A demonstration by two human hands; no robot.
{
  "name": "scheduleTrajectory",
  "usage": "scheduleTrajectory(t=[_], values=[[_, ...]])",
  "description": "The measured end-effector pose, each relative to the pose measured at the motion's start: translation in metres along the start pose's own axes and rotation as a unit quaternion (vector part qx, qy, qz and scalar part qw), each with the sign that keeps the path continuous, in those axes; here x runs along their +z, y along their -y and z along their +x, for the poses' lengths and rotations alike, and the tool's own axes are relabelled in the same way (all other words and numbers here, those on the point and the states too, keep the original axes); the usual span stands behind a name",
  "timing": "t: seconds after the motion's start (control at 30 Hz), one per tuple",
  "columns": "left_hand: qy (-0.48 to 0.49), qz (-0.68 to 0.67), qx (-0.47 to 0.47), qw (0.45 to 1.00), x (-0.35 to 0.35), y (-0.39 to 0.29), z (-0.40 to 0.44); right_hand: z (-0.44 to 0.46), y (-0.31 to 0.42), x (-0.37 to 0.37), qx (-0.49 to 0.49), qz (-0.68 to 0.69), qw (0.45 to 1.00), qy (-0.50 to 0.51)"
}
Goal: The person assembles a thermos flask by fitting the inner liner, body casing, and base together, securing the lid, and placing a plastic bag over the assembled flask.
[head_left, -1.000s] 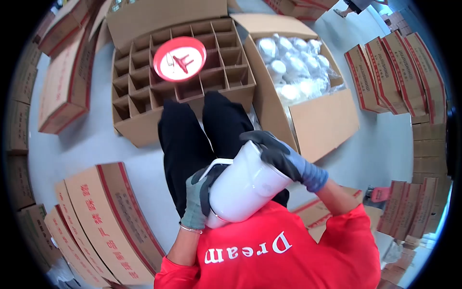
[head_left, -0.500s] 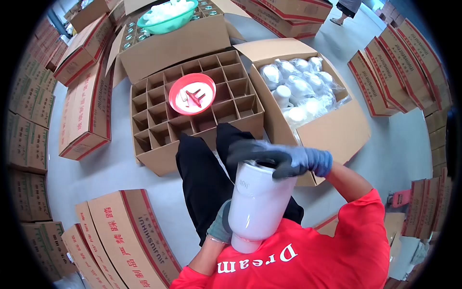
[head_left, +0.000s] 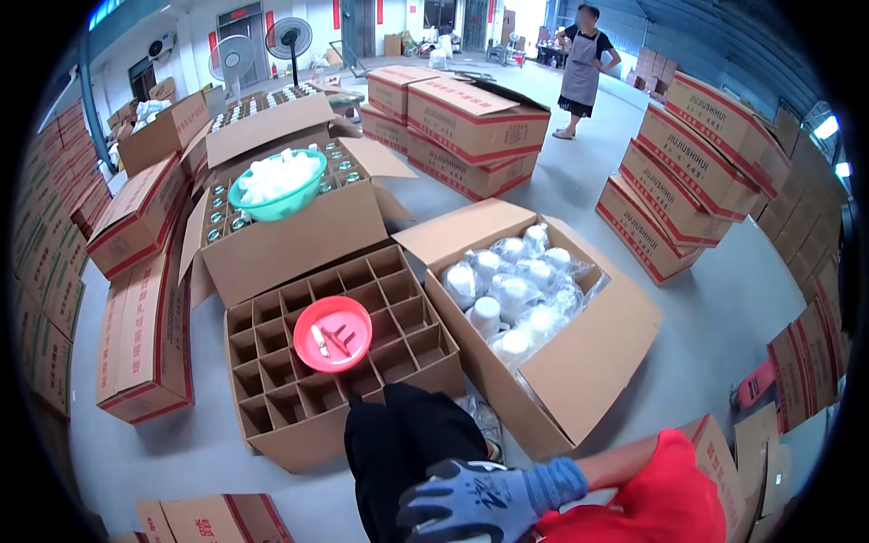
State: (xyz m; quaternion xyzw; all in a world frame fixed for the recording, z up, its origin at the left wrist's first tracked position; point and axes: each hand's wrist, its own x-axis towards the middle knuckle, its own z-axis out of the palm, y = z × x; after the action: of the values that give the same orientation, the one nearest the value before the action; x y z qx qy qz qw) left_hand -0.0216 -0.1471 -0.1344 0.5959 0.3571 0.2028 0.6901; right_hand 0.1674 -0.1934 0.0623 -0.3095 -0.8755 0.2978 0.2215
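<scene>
My right hand (head_left: 466, 500), in a blue-grey knit glove with a dark coating, is at the bottom edge, in front of my dark trousers (head_left: 412, 434). Its back faces up and its fingers stretch leftward, slightly apart. A white sliver shows beneath it; most of whatever lies there is out of frame. My left hand is out of view. Ahead of my knees stands a divided carton (head_left: 294, 430) with a red bowl (head_left: 358, 312) on its dividers, holding small red and white pieces. Right of that, an open carton (head_left: 588, 380) holds several plastic-wrapped white bottles (head_left: 486, 312).
A green bowl (head_left: 294, 204) of white pieces sits on a carton (head_left: 272, 258) of glass bottles. Stacked cartons stand left (head_left: 145, 353), at the back (head_left: 475, 118) and right (head_left: 670, 199). Fans (head_left: 288, 38) are at the back left. A person in an apron (head_left: 579, 72) stands farther off.
The view has tilted up, showing more of the room. The white bottle-shaped vessel and my left hand have left the frame. My right hand appears lower in view.
</scene>
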Motion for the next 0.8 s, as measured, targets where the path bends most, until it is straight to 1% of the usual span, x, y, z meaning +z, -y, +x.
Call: scheduleTrajectory(t=[0.2, 0.27, 0.33, 0.37, 0.43, 0.47, 0.5, 0.57, 0.6, 0.63, 0.73, 0.77, 0.8], values=[[-0.015, 0.018, 0.003, 1.000, -0.015, -0.002, -0.003, -0.010, -0.014, 0.028, -0.005, -0.088, 0.995, -0.051], [-0.020, 0.030, 0.018, 0.999, -0.020, -0.003, -0.013, -0.011, -0.022, 0.035, 0.004, -0.076, 0.993, -0.085], [-0.017, 0.049, 0.029, 0.998, -0.022, -0.003, -0.035, -0.012, -0.048, 0.037, 0.037, 0.082, 0.987, -0.134], [-0.007, 0.059, 0.034, 0.998, -0.023, -0.006, -0.044, -0.005, -0.067, 0.033, 0.094, 0.112, 0.984, -0.102], [0.012, 0.060, 0.042, 0.997, -0.019, -0.007, -0.063, 0.005, -0.132, 0.024, 0.090, 0.225, 0.967, -0.084], [0.020, 0.057, 0.043, 0.997, -0.015, -0.005, -0.074, 0.009, -0.154, 0.029, 0.077, 0.341, 0.933, -0.081], [0.025, 0.042, 0.032, 0.998, -0.009, -0.002, -0.063, 0.017, -0.176, 0.008, 0.249, 0.548, 0.798, -0.031], [0.021, 0.003, 0.018, 1.000, 0.007, 0.008, -0.065, 0.019, -0.173, 0.004, 0.241, 0.465, 0.852, -0.004], [0.016, -0.016, 0.013, 1.000, 0.015, 0.011, -0.061, 0.026, -0.158, -0.009, 0.311, 0.480, 0.820, 0.031], [0.011, -0.036, 0.009, 0.999, 0.022, 0.017, -0.058, 0.024, -0.156, -0.015, 0.329, 0.445, 0.832, 0.041], [-0.008, -0.071, 0.001, 0.997, 0.039, 0.024, -0.046, 0.009, -0.169, -0.019, 0.264, 0.444, 0.856, 0.025], [-0.018, -0.078, -0.003, 0.997, 0.043, 0.023, -0.041, 0.005, -0.172, -0.020, 0.238, 0.464, 0.853, -0.004], [-0.032, -0.083, -0.008, 0.996, 0.045, 0.022, -0.037, 0.001, -0.173, -0.024, 0.252, 0.511, 0.821, -0.024]])
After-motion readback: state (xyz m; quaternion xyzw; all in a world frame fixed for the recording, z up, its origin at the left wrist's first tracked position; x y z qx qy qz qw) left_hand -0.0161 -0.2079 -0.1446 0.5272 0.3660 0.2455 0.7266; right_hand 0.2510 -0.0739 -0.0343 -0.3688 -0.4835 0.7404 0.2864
